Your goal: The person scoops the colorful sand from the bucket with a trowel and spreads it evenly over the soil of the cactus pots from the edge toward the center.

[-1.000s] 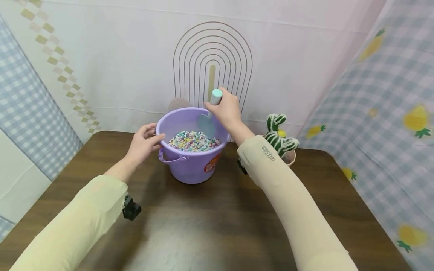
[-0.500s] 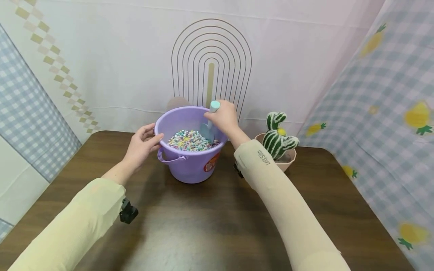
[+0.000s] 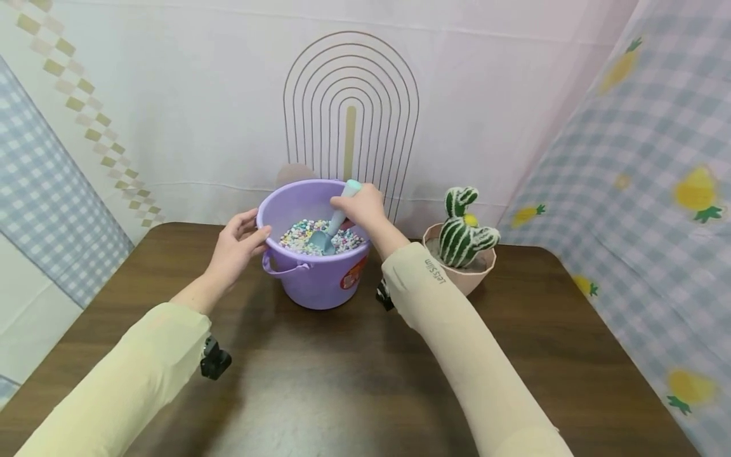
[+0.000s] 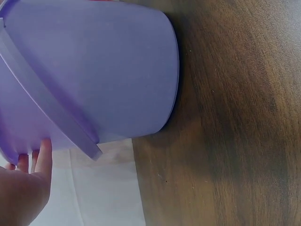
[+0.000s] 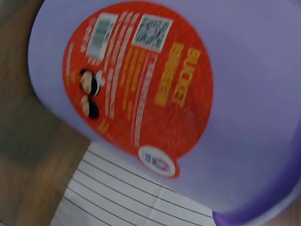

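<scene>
A purple plastic bucket stands upright on the dark wooden table, its handle hanging down at the front left. Inside lies a layer of small multicoloured beads. My left hand holds the bucket's left rim, thumb over the edge; in the left wrist view its fingers lie against the outer wall. With my right hand I grip the pale handle of a small blue scoop, tilted, its blade down among the beads. The right wrist view shows only the bucket's side with a red label.
Right of the bucket stands a knitted cactus in a pale pink pot, close beside my right forearm. A white patterned cloth hangs behind the table, and checked cloth with pineapples hangs on the right.
My right hand has moved down and left into the bucket, bringing the scoop from the right inner wall into the beads, its handle now leaning right. My left hand stays on the rim.
</scene>
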